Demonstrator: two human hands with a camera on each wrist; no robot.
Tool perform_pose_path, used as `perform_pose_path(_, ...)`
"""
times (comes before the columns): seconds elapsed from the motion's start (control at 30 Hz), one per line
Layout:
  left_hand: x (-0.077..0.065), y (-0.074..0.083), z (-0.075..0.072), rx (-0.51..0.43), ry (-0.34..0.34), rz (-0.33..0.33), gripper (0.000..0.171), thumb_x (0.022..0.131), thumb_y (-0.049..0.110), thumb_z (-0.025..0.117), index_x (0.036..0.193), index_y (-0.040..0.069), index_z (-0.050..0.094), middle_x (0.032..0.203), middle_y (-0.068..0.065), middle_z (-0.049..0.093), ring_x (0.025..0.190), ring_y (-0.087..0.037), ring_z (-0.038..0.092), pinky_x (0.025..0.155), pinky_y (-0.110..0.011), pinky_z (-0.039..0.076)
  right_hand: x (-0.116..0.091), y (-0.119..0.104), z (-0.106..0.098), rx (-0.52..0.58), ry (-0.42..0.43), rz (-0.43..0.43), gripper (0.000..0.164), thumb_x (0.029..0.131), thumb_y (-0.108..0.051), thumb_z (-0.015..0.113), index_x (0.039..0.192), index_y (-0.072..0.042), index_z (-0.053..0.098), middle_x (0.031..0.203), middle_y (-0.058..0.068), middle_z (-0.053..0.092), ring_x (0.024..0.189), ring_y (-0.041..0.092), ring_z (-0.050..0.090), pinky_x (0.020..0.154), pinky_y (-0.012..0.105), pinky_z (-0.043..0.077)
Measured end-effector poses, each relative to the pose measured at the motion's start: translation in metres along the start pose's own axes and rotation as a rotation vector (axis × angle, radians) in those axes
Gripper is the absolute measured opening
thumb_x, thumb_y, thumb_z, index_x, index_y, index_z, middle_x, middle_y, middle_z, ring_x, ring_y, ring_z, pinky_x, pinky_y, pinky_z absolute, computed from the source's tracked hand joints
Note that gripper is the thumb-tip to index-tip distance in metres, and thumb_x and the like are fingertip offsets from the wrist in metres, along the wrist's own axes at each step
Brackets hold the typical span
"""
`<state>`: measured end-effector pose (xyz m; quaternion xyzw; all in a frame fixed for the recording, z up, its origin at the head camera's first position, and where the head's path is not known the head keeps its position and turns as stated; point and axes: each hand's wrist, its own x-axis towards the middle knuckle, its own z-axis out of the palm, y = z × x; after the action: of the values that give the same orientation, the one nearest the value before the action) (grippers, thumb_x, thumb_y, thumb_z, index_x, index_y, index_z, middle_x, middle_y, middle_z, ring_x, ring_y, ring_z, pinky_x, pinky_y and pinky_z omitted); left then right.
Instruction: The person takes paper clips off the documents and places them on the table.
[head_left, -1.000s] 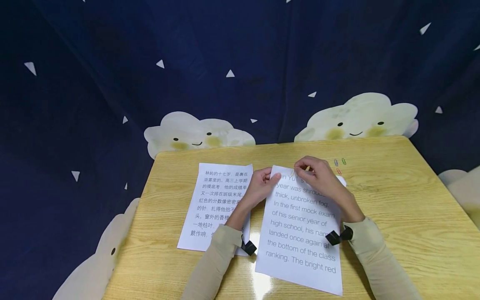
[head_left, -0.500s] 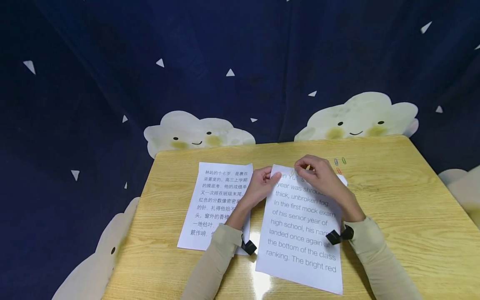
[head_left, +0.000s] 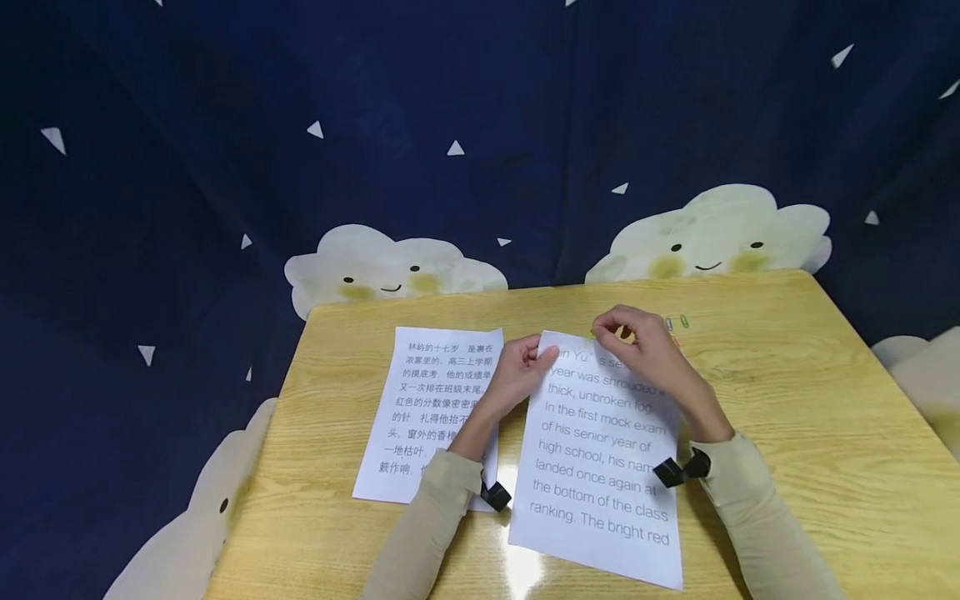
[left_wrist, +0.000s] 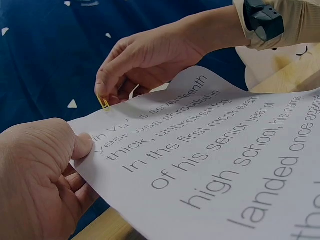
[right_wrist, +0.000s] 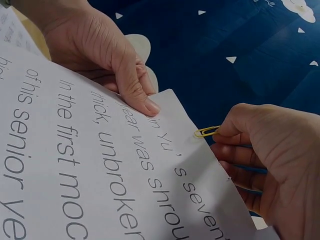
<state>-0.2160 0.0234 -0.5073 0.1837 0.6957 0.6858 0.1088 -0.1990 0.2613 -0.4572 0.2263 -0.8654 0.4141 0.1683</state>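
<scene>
My left hand point(head_left: 519, 368) pinches the top left corner of a white sheet of paper point(head_left: 600, 467) printed in large English text, thumb on the printed face. At the sheet's top edge, my right hand point(head_left: 641, 343) pinches a yellow paper clip point(right_wrist: 206, 131) between thumb and index finger. In the right wrist view the clip's free end overlaps the paper's edge, a little right of the left thumb. The left wrist view shows the same clip point(left_wrist: 103, 103) right at that edge, with the sheet's top tilted up and bowed.
A second sheet point(head_left: 420, 417), printed in Chinese, lies on the wooden table point(head_left: 787, 400) to the left, partly under the left forearm. Blue, green and red paper clips lie beyond the right hand, including the green clip point(head_left: 684, 321). A dark blue curtain point(head_left: 525, 125) hangs behind.
My right hand has shifted slightly up and away from the sheet, taking the yellow clip from over the printed face to the top edge. The left hand keeps its grip.
</scene>
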Motion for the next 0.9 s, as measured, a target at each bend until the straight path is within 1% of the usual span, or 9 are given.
perform_pose_path(0.13,-0.0008,0.0005,-0.0009,-0.004,0.005,-0.008,0.02,0.105,0.014,0.064,0.113,-0.001,0.074,0.084,-0.018,0.075,0.059,-0.012,0.067,0.052,-0.021,0.05,0.0006,-0.0008,0.0,-0.002,-0.014,0.015,0.007,0.099,-0.005,0.069,0.098,-0.008,0.075,0.091,0.0,0.072,0.08,0.012,0.059,0.072,0.02,0.045)
perform_pose_path(0.23,-0.0015,0.0015,-0.0005,-0.021,0.003,-0.014,0.02,0.105,0.013,0.064,0.114,-0.002,0.074,0.087,-0.022,0.075,0.06,-0.012,0.068,0.052,-0.021,0.051,0.0005,-0.0011,0.0002,-0.015,-0.018,0.035,0.007,0.1,-0.006,0.069,0.099,-0.006,0.076,0.091,0.0,0.072,0.081,0.013,0.06,0.072,0.021,0.046)
perform_pose_path(0.33,-0.0019,0.002,-0.0002,-0.03,0.005,-0.02,0.021,0.105,0.013,0.064,0.115,-0.003,0.074,0.088,-0.025,0.075,0.06,-0.012,0.068,0.052,-0.021,0.051,0.0002,-0.0015,-0.0003,-0.028,-0.021,0.051,0.007,0.1,-0.007,0.069,0.1,-0.003,0.076,0.091,0.002,0.073,0.082,0.014,0.06,0.073,0.022,0.046)
perform_pose_path(0.43,-0.0019,0.0023,0.0001,-0.034,0.009,-0.023,0.022,0.105,0.013,0.064,0.116,-0.003,0.073,0.089,-0.025,0.075,0.06,-0.013,0.069,0.052,-0.022,0.052,0.0002,-0.0023,-0.0012,-0.038,-0.021,0.058,0.007,0.1,-0.006,0.07,0.1,-0.004,0.076,0.091,0.002,0.073,0.082,0.015,0.061,0.073,0.024,0.046)
perform_pose_path(0.6,-0.002,0.002,-0.0004,-0.028,0.013,-0.013,0.022,0.105,0.013,0.063,0.117,-0.003,0.073,0.087,-0.022,0.075,0.059,-0.012,0.068,0.052,-0.022,0.051,0.0006,-0.0023,-0.0027,-0.043,-0.021,0.05,0.006,0.099,-0.006,0.07,0.099,-0.004,0.076,0.09,0.002,0.074,0.082,0.015,0.062,0.072,0.027,0.047)
perform_pose_path(0.8,-0.0011,0.0003,-0.0026,-0.031,0.01,-0.005,0.021,0.105,0.015,0.064,0.116,-0.001,0.074,0.085,-0.017,0.076,0.06,-0.012,0.069,0.053,-0.021,0.052,0.0007,0.0002,-0.0047,-0.052,-0.019,0.041,0.006,0.099,-0.005,0.071,0.1,-0.002,0.076,0.091,0.003,0.074,0.082,0.015,0.062,0.071,0.024,0.046)
perform_pose_path(0.9,-0.0007,0.0,-0.0035,-0.031,0.01,0.0,0.022,0.105,0.015,0.064,0.117,-0.001,0.073,0.085,-0.015,0.076,0.062,-0.014,0.071,0.054,-0.022,0.054,0.0006,0.002,-0.0059,-0.052,-0.015,0.035,0.006,0.098,-0.003,0.071,0.101,0.0,0.075,0.091,0.004,0.074,0.081,0.015,0.062,0.071,0.025,0.046)
